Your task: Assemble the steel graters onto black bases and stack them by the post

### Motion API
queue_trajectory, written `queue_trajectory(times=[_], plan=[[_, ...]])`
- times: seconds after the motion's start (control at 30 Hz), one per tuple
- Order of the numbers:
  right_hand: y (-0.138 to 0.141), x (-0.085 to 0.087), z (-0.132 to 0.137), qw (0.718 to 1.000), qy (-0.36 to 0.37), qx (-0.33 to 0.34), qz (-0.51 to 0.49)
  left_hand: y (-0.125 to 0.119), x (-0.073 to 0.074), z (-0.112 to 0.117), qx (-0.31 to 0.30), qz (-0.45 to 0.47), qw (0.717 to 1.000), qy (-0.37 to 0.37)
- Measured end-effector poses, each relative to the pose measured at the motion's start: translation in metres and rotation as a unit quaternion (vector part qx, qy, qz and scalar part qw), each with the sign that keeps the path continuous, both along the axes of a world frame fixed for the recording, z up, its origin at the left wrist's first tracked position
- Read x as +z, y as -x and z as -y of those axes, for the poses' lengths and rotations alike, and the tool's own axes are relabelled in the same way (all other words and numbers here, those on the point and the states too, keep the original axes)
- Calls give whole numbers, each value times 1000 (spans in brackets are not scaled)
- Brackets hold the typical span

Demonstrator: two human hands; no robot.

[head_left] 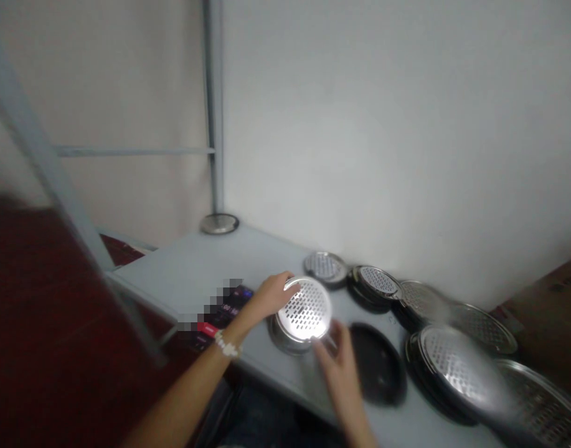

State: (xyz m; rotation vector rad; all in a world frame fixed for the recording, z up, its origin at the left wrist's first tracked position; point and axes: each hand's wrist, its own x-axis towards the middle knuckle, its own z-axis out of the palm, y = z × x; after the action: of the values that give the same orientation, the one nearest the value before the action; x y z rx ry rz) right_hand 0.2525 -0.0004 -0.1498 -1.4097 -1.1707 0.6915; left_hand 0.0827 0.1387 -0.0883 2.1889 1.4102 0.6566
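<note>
A shiny round metal plate (306, 309) with rows of slots is tilted up between my two hands. My left hand (273, 295), with a white bracelet at the wrist, grips its upper left rim. At the lower right rim, the thumb and fingers of my right hand (337, 353) close on the plate's edge, slightly blurred. Under the plate shows the rim of another round metal piece (285, 341); whether the two touch, I cannot tell. Just right of my right hand lies a black round pan (381, 364), its dark inside facing up.
Several slotted metal plates on dark round bases, such as a near one (453, 361), line the right side of the grey table (182, 264). Another disc (220, 223) lies at the far corner by a metal post (215, 112). A phone (241, 302) lies left of my hands.
</note>
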Motion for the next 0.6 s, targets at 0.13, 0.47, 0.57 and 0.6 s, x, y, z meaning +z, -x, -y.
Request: queue_trajectory(times=[0.13, 0.47, 0.57, 0.6], plan=[[12, -28, 14, 961, -43, -78, 261, -7, -7, 7, -6, -80, 997, -2], [14, -33, 12, 874, -48, -107, 472, 0, -9, 9, -19, -176, 984, -23], [15, -33, 12, 869, -41, -102, 482, 7, -6, 6, -21, -182, 983, -15], [15, -33, 12, 869, -40, -96, 484, 10, -5, 6, -22, -183, 983, -10]])
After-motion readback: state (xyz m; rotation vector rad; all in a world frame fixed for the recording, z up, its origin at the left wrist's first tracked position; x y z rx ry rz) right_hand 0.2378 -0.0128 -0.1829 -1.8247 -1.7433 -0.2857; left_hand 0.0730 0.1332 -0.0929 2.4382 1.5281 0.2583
